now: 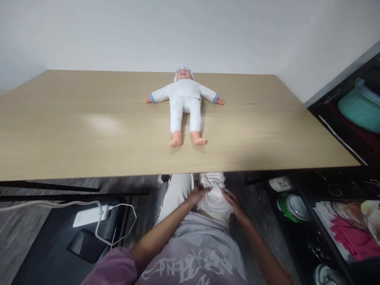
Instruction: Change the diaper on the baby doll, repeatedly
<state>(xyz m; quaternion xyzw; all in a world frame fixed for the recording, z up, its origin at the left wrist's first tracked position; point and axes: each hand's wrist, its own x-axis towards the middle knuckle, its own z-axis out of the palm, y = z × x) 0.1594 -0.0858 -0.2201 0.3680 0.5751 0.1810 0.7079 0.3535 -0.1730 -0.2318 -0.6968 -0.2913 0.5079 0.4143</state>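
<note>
On my lap, below the table's front edge, lies a bunched white cloth (213,200) with gathered, ruffled edges; what kind of item it is I cannot make out. My left hand (199,194) pinches its left side with the thumb on top. Its right side is gripped by my right hand (232,201), whose fingers are partly hidden behind the fabric. A baby doll (186,91) lies face up on the wooden table (103,154), arms spread and bare feet toward me. It wears a white top and trousers with blue cuffs and a printed white cap.
To my left, a black seat (44,253) carries a white power bank (90,215) with a cable and a dark phone (86,245). On the right, a dark shelf (293,233) holds containers, pink cloth (353,237) and a teal basin (360,105).
</note>
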